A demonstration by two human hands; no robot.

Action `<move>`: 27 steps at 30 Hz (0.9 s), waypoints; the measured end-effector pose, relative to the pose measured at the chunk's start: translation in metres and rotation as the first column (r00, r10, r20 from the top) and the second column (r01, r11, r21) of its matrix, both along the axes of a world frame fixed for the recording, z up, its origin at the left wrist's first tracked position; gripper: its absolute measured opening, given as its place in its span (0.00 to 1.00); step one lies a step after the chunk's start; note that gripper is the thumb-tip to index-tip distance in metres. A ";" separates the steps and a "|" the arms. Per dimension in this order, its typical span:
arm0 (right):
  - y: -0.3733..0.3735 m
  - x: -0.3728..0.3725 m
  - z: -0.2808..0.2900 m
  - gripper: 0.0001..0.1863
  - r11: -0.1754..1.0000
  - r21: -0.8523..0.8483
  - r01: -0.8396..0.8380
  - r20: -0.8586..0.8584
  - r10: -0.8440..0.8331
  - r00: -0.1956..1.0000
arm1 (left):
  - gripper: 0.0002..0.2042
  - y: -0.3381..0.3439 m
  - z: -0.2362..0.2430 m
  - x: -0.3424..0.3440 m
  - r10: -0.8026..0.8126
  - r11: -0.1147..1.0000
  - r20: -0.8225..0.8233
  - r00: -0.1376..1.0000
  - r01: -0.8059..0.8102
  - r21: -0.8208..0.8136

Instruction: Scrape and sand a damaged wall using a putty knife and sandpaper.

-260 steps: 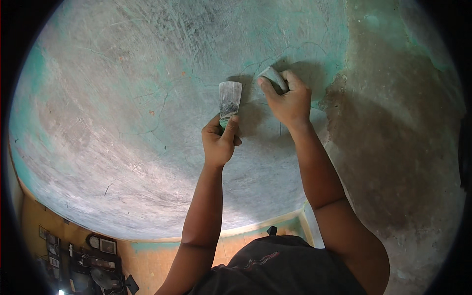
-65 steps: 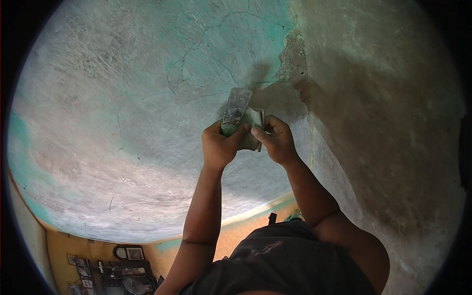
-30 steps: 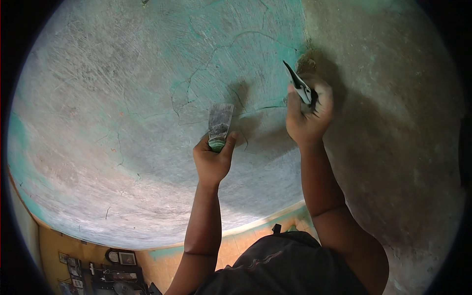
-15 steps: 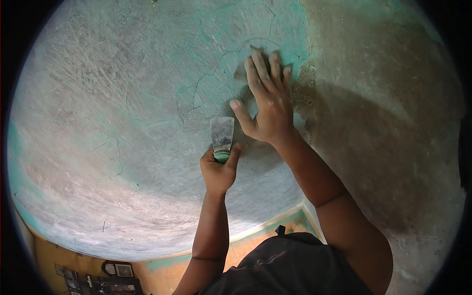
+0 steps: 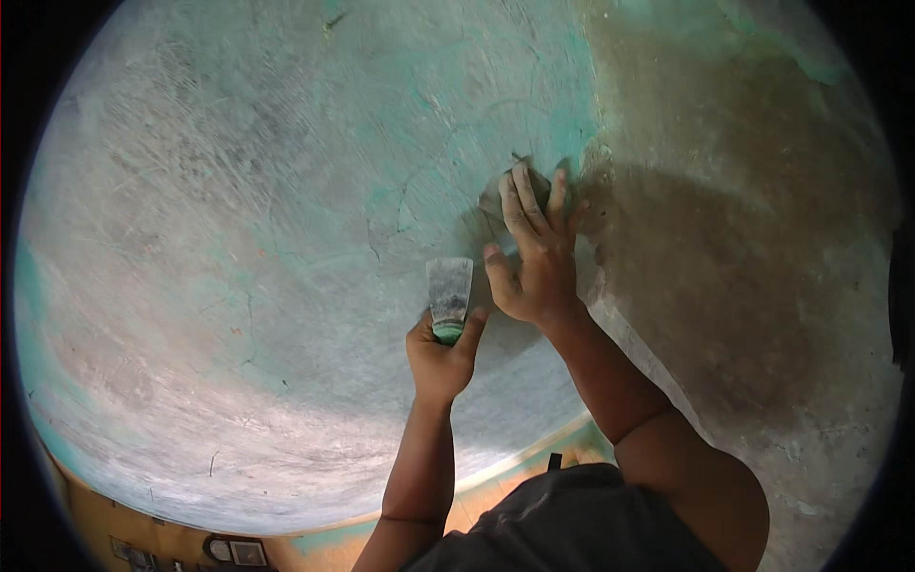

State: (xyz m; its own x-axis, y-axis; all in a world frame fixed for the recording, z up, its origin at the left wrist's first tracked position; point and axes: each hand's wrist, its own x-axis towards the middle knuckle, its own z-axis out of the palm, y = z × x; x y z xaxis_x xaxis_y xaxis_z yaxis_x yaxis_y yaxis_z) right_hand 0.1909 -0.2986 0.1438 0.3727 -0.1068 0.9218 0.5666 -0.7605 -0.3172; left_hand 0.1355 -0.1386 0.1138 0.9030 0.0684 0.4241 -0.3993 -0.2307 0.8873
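Observation:
My left hand (image 5: 440, 348) grips a putty knife (image 5: 450, 286) with a green handle, its scuffed metal blade upright just left of my right hand. My right hand (image 5: 536, 243) lies open, fingers spread, against the cracked plaster surface (image 5: 286, 191) with its patches of turquoise paint. A dark grey sheet (image 5: 491, 198), apparently the folded abrasive one seen earlier, is mostly hidden under its fingers, pressed to the surface.
A brown-grey bare plaster band (image 5: 724, 286) runs down the right, meeting the painted part along a rough, chipped edge. At the bottom lie an orange-and-turquoise band (image 5: 324, 543) and, on the left, framed items (image 5: 248, 553) on a yellow wall, partly cut off.
My right hand went from gripping the folded sheet to spreading flat over it. Since half a second ago both hands sit lower in the picture, as do the surrounding surfaces.

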 end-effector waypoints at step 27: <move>0.008 -0.014 -0.010 0.42 0.999 0.002 0.054 -0.127 -0.054 0.990 | 0.08 0.002 0.022 -0.012 -0.085 0.995 -0.022 0.996 0.084 -0.051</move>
State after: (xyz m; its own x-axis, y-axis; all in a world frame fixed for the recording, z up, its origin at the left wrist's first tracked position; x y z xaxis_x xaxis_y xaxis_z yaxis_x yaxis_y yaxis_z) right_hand 0.1765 -0.2909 0.1341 0.4802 -0.1344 0.8668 0.4798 -0.7870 -0.3878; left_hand 0.1231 -0.1363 0.1362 0.9165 0.0120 0.3999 -0.3936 -0.1525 0.9066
